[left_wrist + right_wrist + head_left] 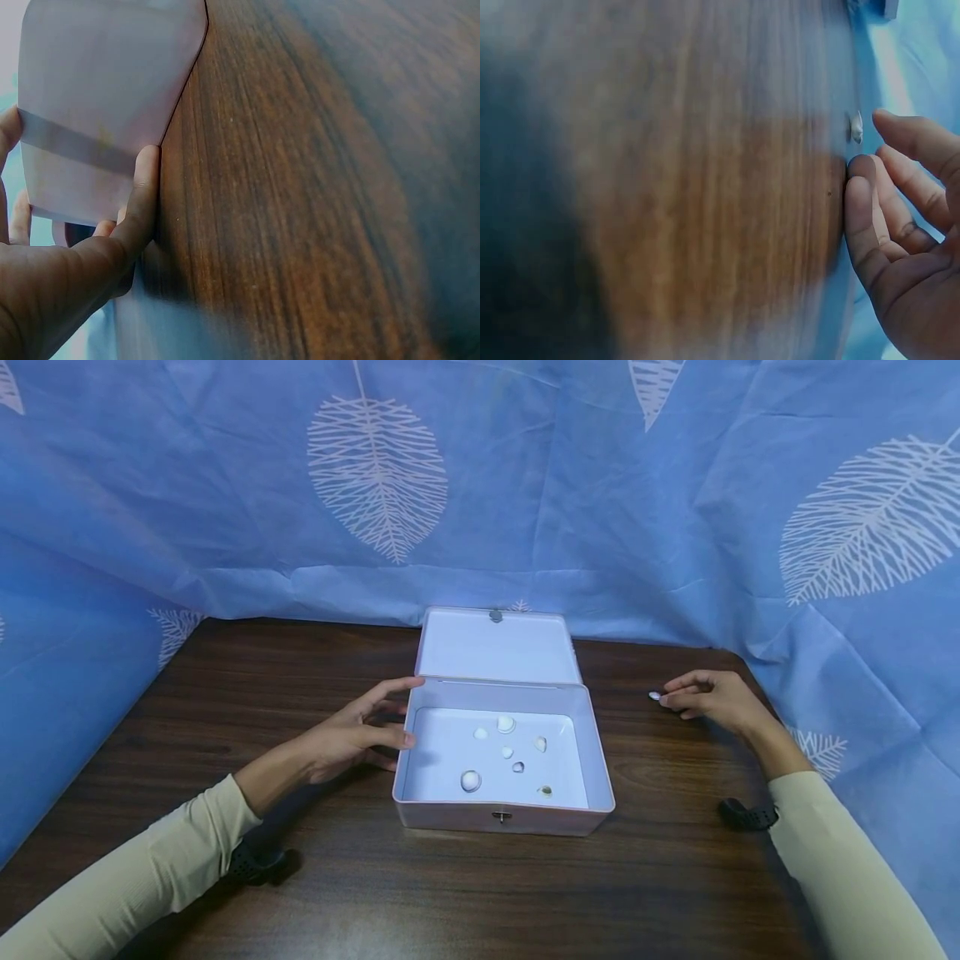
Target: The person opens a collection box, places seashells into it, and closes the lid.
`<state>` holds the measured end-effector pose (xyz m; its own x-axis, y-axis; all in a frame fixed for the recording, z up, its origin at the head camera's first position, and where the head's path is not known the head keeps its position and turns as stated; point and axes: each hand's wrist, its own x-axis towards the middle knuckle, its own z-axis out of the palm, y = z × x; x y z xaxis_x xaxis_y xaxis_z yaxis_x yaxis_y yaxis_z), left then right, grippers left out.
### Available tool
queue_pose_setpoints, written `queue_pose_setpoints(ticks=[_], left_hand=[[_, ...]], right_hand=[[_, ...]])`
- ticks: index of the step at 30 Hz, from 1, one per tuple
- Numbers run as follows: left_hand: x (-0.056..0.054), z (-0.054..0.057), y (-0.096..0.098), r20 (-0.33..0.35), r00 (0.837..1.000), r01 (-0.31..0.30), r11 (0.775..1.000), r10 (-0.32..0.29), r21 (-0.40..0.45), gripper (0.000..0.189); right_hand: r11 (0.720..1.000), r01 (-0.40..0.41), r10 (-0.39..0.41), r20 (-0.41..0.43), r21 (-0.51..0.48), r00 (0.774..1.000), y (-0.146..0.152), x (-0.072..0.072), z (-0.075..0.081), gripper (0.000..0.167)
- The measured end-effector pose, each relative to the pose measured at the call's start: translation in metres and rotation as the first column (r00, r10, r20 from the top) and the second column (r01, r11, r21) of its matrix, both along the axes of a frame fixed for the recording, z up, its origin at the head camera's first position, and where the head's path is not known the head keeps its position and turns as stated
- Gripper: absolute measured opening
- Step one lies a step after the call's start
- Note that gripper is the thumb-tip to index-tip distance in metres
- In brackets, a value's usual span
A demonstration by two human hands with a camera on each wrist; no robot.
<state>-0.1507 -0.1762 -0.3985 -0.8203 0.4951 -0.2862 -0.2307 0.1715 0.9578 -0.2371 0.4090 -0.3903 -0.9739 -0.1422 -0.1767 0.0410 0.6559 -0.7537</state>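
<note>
An open metal box [504, 818] stands on the table with its lid [498, 647] folded back and several small seashells [470, 781] scattered over its floor. Against its left wall rests my left hand [352, 739], fingers spread, with the index fingertip at the rear corner. The left wrist view shows its thumb lying along the bottom edge of the box wall [90, 82]. To the right of the box, a small white seashell [655, 695] lies on the table. My right hand [708, 697] is right beside it, fingers loosely bent; in the right wrist view the shell [857, 127] sits just ahead of the fingertips.
The dark wooden table [495, 902] extends around the box. A blue curtain with white leaf prints [600, 510] hangs behind it and along both sides. A latch [501, 816] sits on the box's front wall. Dark straps [748, 815] hang under both wrists.
</note>
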Motion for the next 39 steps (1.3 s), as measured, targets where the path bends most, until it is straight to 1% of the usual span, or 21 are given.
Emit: queue_pose_setpoints(ticks=[4,8,13,18,24,28,33,39], left_hand=[[0.0,0.0,0.0,-0.001,1.0,-0.002,1.0,0.002,-0.001,0.093],[0.0,-0.001,-0.001,-0.006,1.0,0.003,1.0,-0.003,0.0,0.093],[0.0,-0.001,-0.001,-0.008,1.0,0.007,1.0,-0.007,0.001,0.094],[0.0,0.0,-0.001,-0.005,1.0,0.0,1.0,0.0,-0.003,0.093],[0.0,-0.001,-0.001,-0.01,1.0,0.001,1.0,-0.001,-0.004,0.093],[0.0,-0.001,0.0,-0.018,1.0,0.001,1.0,-0.001,-0.005,0.093],[0.0,-0.001,-0.001,-0.025,1.0,0.007,1.0,-0.007,-0.002,0.093],[-0.001,-0.002,0.0,-0.019,1.0,0.004,1.0,-0.004,-0.003,0.092]], right_hand=[[0.997,-0.002,-0.001,0.026,0.08,1.0,-0.002,-0.005,0.0,0.059],[0.988,-0.021,0.018,0.022,0.153,1.0,-0.003,-0.009,-0.002,0.059],[0.983,-0.028,0.026,0.013,0.184,1.0,-0.005,-0.012,-0.005,0.054],[0.982,-0.032,0.032,0.006,0.184,0.999,-0.008,-0.009,-0.003,0.051],[0.979,-0.048,0.054,-0.025,0.199,0.998,-0.014,-0.005,0.0,0.046],[0.981,-0.054,0.062,-0.041,0.187,0.997,-0.022,0.0,0.003,0.046],[0.989,-0.048,0.061,-0.09,0.139,0.994,-0.041,0.01,0.01,0.045],[0.993,-0.042,0.057,-0.15,0.106,0.987,-0.068,0.026,0.021,0.043]])
